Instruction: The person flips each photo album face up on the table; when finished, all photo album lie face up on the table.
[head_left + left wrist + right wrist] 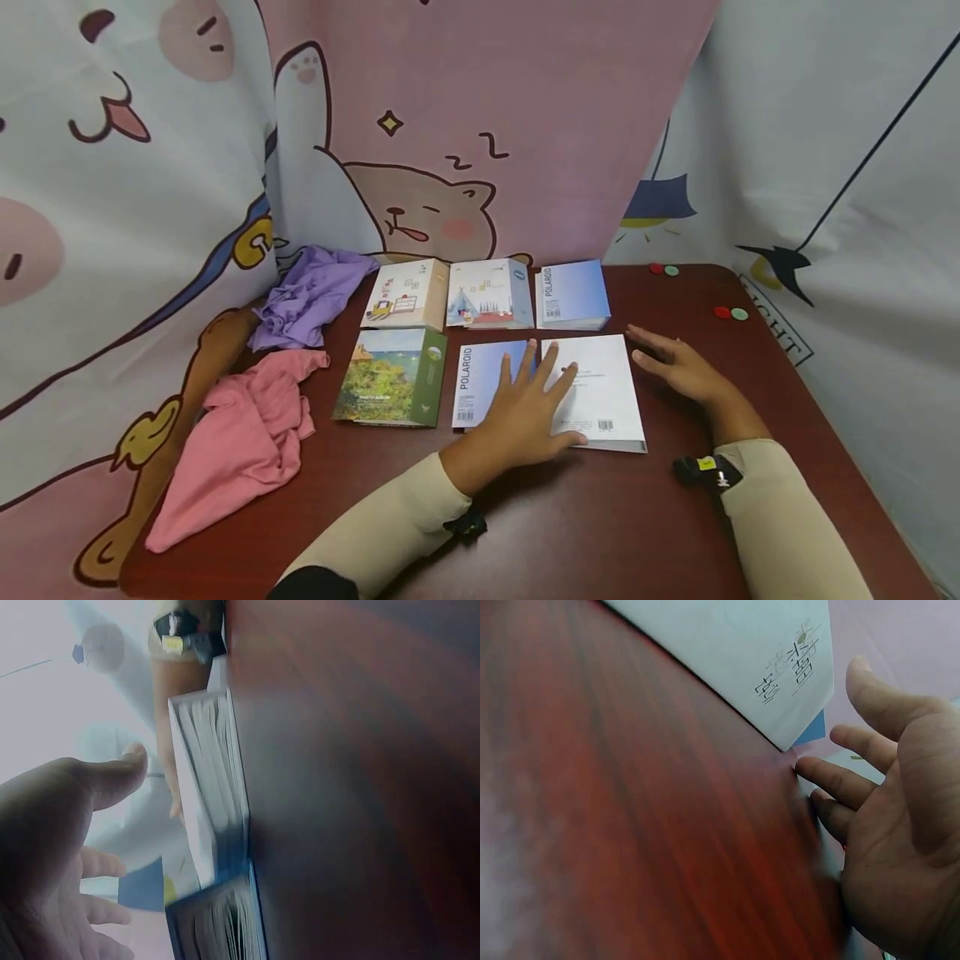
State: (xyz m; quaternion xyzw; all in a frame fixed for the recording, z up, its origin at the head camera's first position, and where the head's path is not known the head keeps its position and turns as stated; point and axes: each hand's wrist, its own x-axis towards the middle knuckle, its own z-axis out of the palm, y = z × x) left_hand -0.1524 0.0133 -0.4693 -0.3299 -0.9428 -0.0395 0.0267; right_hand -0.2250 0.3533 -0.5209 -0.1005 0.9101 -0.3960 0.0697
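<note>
Cartoon curtains ring your dark red table (615, 533). Front centre lies the white album (603, 392), touching the blue Polaroid album (483, 379) — your left hand (525, 408) rests flat across both, fingers spread; your right hand (678, 367) hovers open just beside the white one — holding nothing.

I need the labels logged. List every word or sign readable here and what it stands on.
"POLAROID": on the blue booklet under the left hand.
"POLAROID": on the rear blue booklet.
"zz" and a star: on the pink cat curtain.
"…GHT": cut-off letters on the right curtain.
Barcodes and small print on the white booklet: too small to read.
Green booklet title: blurred.
</note>
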